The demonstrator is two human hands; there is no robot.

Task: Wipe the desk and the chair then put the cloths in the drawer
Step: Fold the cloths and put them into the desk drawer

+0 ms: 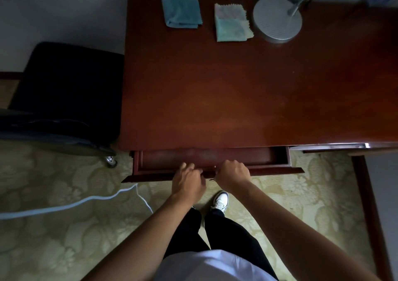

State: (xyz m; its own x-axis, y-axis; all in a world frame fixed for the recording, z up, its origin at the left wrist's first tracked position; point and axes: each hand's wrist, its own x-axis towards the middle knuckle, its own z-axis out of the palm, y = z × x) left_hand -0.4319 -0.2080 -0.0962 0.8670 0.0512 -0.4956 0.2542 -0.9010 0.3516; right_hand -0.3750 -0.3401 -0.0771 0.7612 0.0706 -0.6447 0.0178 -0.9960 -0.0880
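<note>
Two folded cloths lie at the back of the dark red wooden desk (226, 91): a blue cloth (182, 11) on the left and a pale green and pink cloth (231, 22) to its right. Under the desk's front edge the drawer (204, 157) stands partly pulled out, and its inside looks bare. My left hand (187, 179) and my right hand (233, 174) both grip the drawer's front panel near its middle, fingers curled over the edge. The black chair (64, 95) stands left of the desk.
A round grey lamp base (276, 20) with a metal arm sits at the desk's back right. A white cable (71, 204) runs over the patterned carpet on the left. A chair caster (111, 161) is near the drawer's left corner. My feet are below the drawer.
</note>
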